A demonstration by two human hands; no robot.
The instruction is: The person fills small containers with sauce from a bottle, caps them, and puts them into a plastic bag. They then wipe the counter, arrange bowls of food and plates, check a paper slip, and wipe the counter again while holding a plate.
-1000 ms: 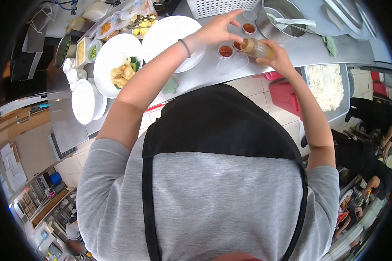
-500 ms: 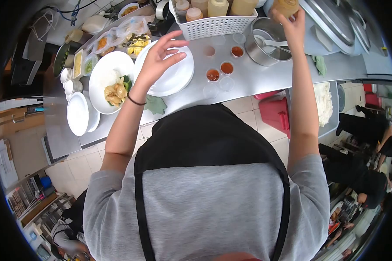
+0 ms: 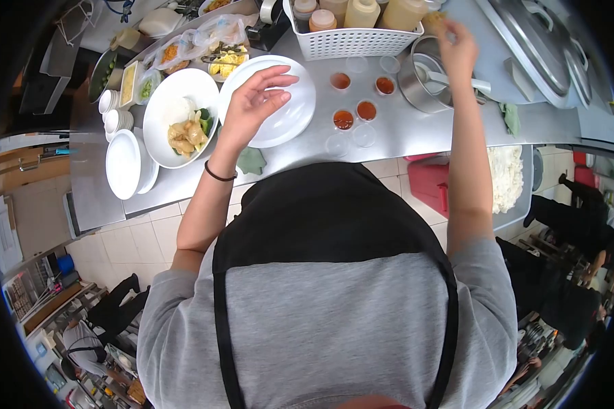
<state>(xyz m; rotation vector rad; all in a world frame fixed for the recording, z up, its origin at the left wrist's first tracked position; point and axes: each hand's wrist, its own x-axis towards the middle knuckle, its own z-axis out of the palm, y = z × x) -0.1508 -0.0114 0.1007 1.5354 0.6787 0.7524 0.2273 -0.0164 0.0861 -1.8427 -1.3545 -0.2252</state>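
1. Left hand [image 3: 254, 105]: empty, fingers spread and slightly curved, above round white plate [image 3: 295, 121].
2. Right hand [image 3: 460, 51]: fingers bent at blurred yellowish plastic bottle [image 3: 435, 22]; firmness of grip not discernible.
3. Bottle position: beside right end of white perforated plastic basket [image 3: 355, 45], with upright sauce bottles [image 3: 361, 13] inside.
4. Near right wrist: silver metal pot [image 3: 417, 87]; white utensil handle [image 3: 479, 85] jutting beneath.
5. Between hands, on steel counter [image 3: 406, 129]: four clear cups of red sauce [image 3: 366, 110], clear round lids [image 3: 364, 135] nearby.
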